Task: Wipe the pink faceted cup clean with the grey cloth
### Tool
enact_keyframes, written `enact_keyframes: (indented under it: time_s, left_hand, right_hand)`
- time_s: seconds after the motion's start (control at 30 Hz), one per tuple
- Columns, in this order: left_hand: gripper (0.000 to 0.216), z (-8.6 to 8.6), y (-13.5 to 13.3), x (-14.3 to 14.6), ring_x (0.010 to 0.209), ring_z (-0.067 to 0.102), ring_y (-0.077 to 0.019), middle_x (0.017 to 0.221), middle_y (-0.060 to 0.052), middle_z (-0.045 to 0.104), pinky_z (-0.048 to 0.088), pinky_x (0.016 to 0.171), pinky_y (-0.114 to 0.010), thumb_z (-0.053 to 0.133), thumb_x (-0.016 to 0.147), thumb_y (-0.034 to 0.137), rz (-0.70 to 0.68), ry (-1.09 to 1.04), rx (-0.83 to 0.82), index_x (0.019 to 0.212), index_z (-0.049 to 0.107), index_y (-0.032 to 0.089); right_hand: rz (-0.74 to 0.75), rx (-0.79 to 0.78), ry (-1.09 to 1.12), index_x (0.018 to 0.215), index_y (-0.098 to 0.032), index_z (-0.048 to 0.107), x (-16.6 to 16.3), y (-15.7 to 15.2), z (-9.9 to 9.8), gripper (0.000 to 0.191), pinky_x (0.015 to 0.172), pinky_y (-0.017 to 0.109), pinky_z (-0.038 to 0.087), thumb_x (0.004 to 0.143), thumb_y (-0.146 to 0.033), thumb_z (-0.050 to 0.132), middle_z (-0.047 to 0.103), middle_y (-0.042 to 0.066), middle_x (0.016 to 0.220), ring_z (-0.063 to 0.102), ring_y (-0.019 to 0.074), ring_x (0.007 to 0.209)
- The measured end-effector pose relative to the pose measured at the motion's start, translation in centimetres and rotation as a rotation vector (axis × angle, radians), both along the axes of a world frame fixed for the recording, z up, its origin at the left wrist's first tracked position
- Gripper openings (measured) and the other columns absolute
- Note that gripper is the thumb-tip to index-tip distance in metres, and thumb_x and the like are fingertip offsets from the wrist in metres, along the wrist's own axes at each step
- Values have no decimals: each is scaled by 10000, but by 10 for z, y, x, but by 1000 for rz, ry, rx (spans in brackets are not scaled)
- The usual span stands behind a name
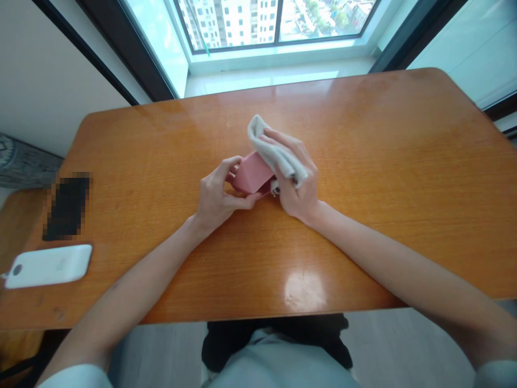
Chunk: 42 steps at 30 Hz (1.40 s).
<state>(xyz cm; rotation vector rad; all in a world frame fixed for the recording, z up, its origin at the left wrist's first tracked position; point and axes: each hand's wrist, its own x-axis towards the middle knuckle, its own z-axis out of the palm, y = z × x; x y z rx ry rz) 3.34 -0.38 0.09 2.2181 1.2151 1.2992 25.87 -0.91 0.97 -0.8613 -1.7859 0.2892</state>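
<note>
My left hand (222, 188) is closed round the left side of a small pink box-like object (253, 173) with flat, angled faces. Its exact kind I cannot make out. In my right hand (301, 186) is a folded light grey cloth (278, 153), bunched under the fingers and lying against the pink object's upper right side. Part of the pink object is hidden behind the cloth and right hand. Both hands are over the middle of the wooden table (388, 161).
A white, rounded flat device (50, 265) with a cord lies at the table's left front. Behind it is a dark, pixelated flat object (68, 207). A window (278, 24) stands beyond the far edge. A patterned grey item (26, 161) is off the left side.
</note>
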Motion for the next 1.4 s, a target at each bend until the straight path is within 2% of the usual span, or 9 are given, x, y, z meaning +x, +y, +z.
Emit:
enact_keyframes:
  time_s: [0.07, 0.23, 0.43, 0.6, 0.77, 0.97, 1.13, 1.3, 1.4]
  left_hand:
    - [693, -1, 0, -1, 747, 727, -161, 983, 10, 791, 647, 695, -317, 923, 779, 677, -4, -11, -3, 1246, 650, 244]
    - [375, -1, -4, -3, 650, 711, -149, 811, 36, 721, 622, 597, -328, 727, 1012, 629, 24, 4, -19, 1063, 629, 270]
    - [640, -1, -3, 2, 669, 706, -131, 884, 40, 759, 620, 584, -299, 905, 793, 717, 2, -57, -15, 1129, 622, 251]
    - [392, -1, -3, -2, 620, 694, -134, 778, 53, 703, 597, 551, -312, 738, 1003, 638, 36, -13, -26, 1026, 594, 274]
    - [637, 0, -3, 1, 660, 718, -129, 885, 38, 750, 606, 537, -294, 869, 821, 732, -19, -51, -32, 1143, 602, 251]
    - [470, 2, -6, 1, 625, 703, -137, 773, 62, 688, 595, 543, -318, 752, 957, 699, 33, -17, -51, 1033, 552, 280]
    - [625, 3, -4, 1, 612, 674, -111, 873, 40, 730, 555, 514, -270, 868, 816, 720, -14, -64, -34, 1119, 588, 250]
    - [331, 1, -6, -4, 573, 667, -145, 758, 50, 690, 542, 509, -309, 731, 996, 554, 15, -5, -39, 1038, 553, 278]
    - [466, 1, -7, -2, 616, 697, -142, 845, 33, 731, 574, 544, -300, 806, 892, 616, 9, -25, -55, 1078, 564, 265]
  right_hand:
    - [-2, -21, 20, 1602, -427, 627, -1, -1, 2, 558, 1360, 684, 446, 1120, -666, 478, 674, 15, 1644, 568, 383, 1601]
    - [186, -15, -256, 1481, -524, 713, -4, -8, 10, 494, 1421, 734, 308, 1007, -661, 714, 722, -84, 1576, 573, 396, 1595]
    - [22, -24, -81, 1555, -415, 685, 0, -2, 9, 574, 1366, 720, 411, 1092, -702, 504, 681, 24, 1639, 550, 405, 1609]
    - [205, 34, -236, 1462, -528, 725, -5, -6, 9, 465, 1408, 740, 328, 1015, -651, 701, 731, -83, 1563, 595, 395, 1572]
    - [28, 17, -90, 1568, -450, 667, 0, -2, 6, 568, 1367, 731, 398, 1077, -704, 540, 681, -2, 1639, 545, 409, 1611]
    - [174, 71, -183, 1513, -546, 680, -6, -7, 7, 495, 1395, 743, 337, 1035, -670, 654, 713, -71, 1591, 573, 401, 1590]
    - [14, 36, 16, 1592, -454, 642, -6, -5, 7, 549, 1356, 735, 403, 1101, -666, 518, 670, 4, 1650, 564, 406, 1590]
    - [238, 139, -190, 1552, -559, 647, -13, -10, 5, 544, 1394, 718, 365, 1021, -672, 681, 729, -92, 1575, 649, 382, 1516]
    - [129, 86, -96, 1561, -491, 665, -9, -4, 3, 537, 1371, 718, 399, 1056, -671, 623, 724, -40, 1588, 626, 391, 1539]
